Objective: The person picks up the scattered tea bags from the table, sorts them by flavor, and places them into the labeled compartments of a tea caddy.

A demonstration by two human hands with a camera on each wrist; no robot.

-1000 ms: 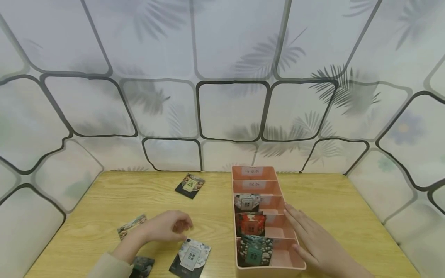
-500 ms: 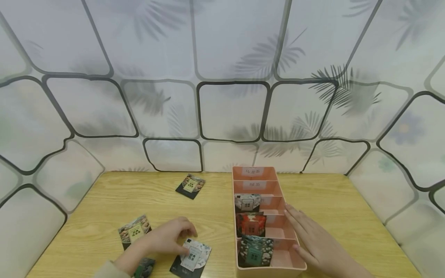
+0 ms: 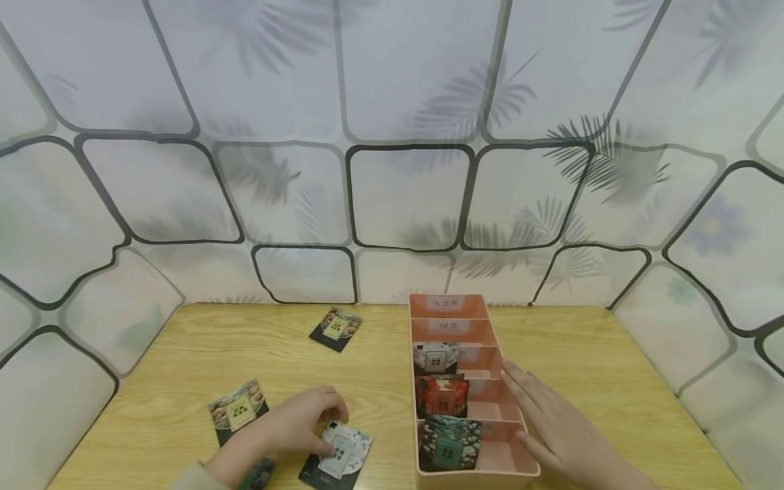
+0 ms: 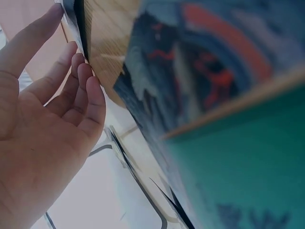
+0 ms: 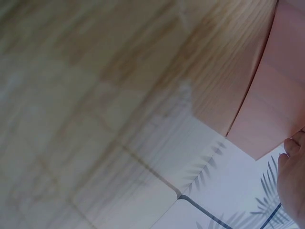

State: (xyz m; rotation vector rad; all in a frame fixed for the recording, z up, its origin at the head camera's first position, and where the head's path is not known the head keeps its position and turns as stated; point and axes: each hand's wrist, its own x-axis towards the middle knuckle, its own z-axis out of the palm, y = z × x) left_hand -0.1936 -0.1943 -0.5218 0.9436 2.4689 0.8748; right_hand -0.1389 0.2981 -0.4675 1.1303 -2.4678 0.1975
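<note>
Left hand (image 3: pixel 301 425) touches white packet (image 3: pixel 356 457), Chinese label (image 3: pixel 341 456) blurred, grip uncertain; straight-fingered right hand (image 3: pixel 556 425) touches the box (image 3: pixel 502 452).

Two hands (image 3: pixel 301 423), one box (image 3: pixel 478 480), four loose sachets (image 3: pixel 338 457) show.

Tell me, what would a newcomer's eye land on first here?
Probably the long pink plastic box right of centre on the yellow wood-grain table, with white, red and green patterned packets in its three nearest compartments. To its left, the left hand touches a flat white-and-black packet; the right hand rests against the box's right side. Behind, a pale backdrop bears dark outlines and grey leaf prints.
</note>
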